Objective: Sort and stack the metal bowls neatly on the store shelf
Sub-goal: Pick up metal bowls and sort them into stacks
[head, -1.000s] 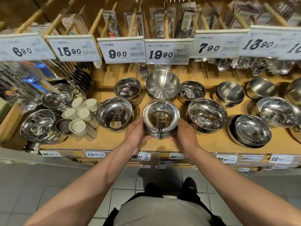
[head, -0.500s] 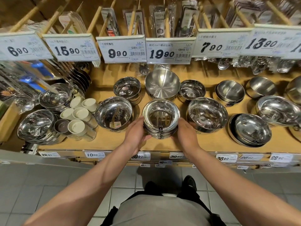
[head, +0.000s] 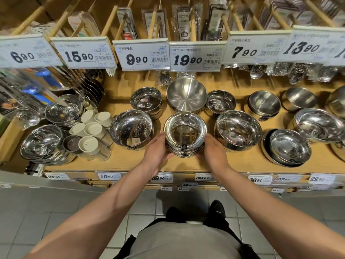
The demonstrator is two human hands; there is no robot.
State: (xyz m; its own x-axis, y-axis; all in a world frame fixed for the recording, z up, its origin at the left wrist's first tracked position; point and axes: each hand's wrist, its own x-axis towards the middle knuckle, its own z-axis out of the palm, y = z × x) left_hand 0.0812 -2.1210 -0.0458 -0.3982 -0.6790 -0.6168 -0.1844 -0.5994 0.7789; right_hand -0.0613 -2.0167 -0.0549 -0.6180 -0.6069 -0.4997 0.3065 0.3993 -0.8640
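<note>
Almost nothing has moved since the earlier frames: both hands stay cupped around the same stack of bowls, which sits in the same spot on the shelf; only the camera has tipped very slightly.

Head view, looking down over a store display. A stack of nested metal bowls (head: 185, 134) sits on the wooden shelf (head: 233, 162), near the middle of its front edge. The left hand (head: 157, 153) grasps the stack's left side, palm against the rims, thumb curving under the near edge. The right hand (head: 214, 154) holds the opposite side the same way; its fingertips are hidden behind the stack. The stack lies directly between the two hands, touching both. Whether it rests on the shelf or is lifted just off it cannot be told.

Just left of the stack stands a large shiny bowl (head: 131, 130) with a label inside; just right, another large bowl (head: 238, 129). Behind the stack, toward the shelf's back edge, a brushed steel bowl (head: 186, 95) tilts forward, flanked by two smaller bowls. More bowls fill the shelf's right end. Toward the left end, white-capped shakers (head: 92, 130) lie in a cluster. Above hang price cards (head: 195, 57), with small price labels along the shelf's front edge.
</note>
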